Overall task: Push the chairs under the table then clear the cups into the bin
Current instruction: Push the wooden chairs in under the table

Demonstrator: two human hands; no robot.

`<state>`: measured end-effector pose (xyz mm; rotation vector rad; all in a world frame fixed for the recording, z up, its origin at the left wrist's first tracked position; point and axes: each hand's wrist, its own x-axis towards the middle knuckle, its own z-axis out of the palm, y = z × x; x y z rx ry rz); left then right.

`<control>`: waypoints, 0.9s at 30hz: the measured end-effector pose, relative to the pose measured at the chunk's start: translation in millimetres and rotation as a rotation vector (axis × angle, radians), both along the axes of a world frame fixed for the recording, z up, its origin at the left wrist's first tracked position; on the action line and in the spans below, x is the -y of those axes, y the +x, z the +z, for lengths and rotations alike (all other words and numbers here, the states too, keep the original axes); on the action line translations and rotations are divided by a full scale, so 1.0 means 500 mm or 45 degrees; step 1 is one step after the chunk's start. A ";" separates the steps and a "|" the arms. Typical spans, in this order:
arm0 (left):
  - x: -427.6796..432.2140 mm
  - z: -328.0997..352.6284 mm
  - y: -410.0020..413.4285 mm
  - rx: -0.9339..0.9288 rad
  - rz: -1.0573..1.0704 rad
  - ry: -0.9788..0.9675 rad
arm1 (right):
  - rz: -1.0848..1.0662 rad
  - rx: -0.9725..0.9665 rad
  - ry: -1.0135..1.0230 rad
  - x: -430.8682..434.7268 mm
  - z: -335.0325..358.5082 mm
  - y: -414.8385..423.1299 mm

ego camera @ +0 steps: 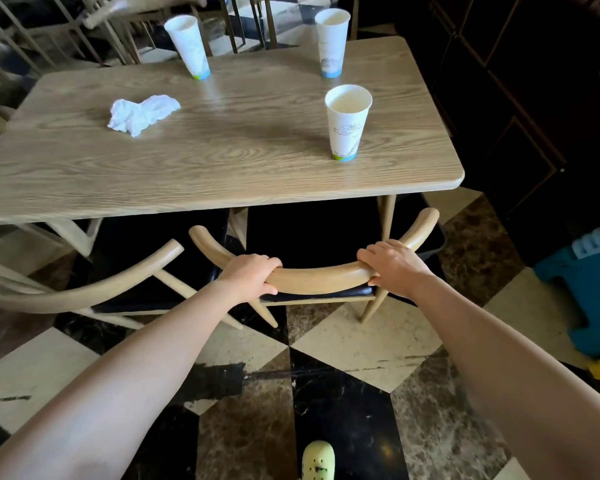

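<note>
A wooden chair (317, 280) with a curved backrest and black seat stands at the near edge of the light wood table (222, 150), its seat partly under the top. My left hand (250, 273) and my right hand (392, 263) both grip that backrest rail. A second matching chair (118, 282) sits to the left, also partly under the table. Three white paper cups stand upright on the table: one near right (347, 123), one far right (331, 43), one far left (187, 46).
A crumpled white napkin (141, 114) lies on the table's left half. More chairs (125, 29) crowd the far side. Dark cabinets (516, 98) line the right, with a blue object (589, 296) on the floor beside them. My shoe (317, 459) stands on checkered tiles.
</note>
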<state>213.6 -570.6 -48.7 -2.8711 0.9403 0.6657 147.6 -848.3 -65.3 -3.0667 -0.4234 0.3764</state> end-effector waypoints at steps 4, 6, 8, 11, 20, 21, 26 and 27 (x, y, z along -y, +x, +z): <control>0.008 -0.020 -0.038 0.102 0.198 -0.120 | -0.262 0.080 0.079 -0.031 -0.012 -0.025; 0.016 -0.030 -0.065 0.195 0.262 -0.111 | -0.511 0.065 0.140 -0.059 -0.016 -0.045; 0.020 -0.035 -0.082 0.216 0.321 -0.098 | -0.643 0.041 0.171 -0.081 -0.016 -0.056; 0.025 -0.033 -0.085 0.188 0.370 -0.121 | -0.649 0.025 0.194 -0.090 -0.015 -0.065; 0.039 -0.033 -0.072 0.201 0.331 -0.056 | -0.632 0.098 0.250 -0.083 -0.015 -0.057; 0.043 -0.032 -0.069 0.195 0.333 -0.051 | -0.633 0.098 0.253 -0.081 -0.016 -0.054; 0.057 -0.037 -0.061 0.168 0.330 -0.025 | -0.630 0.049 0.289 -0.062 -0.012 -0.047; 0.055 -0.038 -0.060 0.163 0.339 -0.049 | -0.626 0.040 0.296 -0.060 -0.010 -0.047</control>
